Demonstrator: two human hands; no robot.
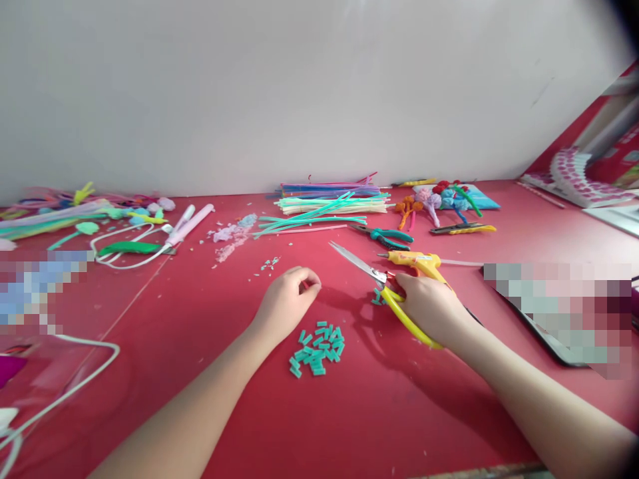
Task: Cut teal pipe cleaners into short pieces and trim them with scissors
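My right hand (429, 303) is wrapped around the yellow handles of a pair of scissors (357, 261). Their blades point up and to the left, over the red table. To the left, my left hand (289, 299) is curled, with thumb and fingertips together; anything between them is hidden. Just below it lies a pile of short teal pieces (319, 349), cut from pipe cleaners by their look. A few more teal bits (378, 297) lie beside the scissors, close to my right hand.
Bundled pipe cleaners (329, 205) lie by the wall. A yellow glue gun (414, 259) and teal-handled pliers (387, 236) are beyond my right hand. Fuzzy flowers (434, 199) and a utility knife (464, 229) sit behind them. At left is a pink corded tool (190, 225).
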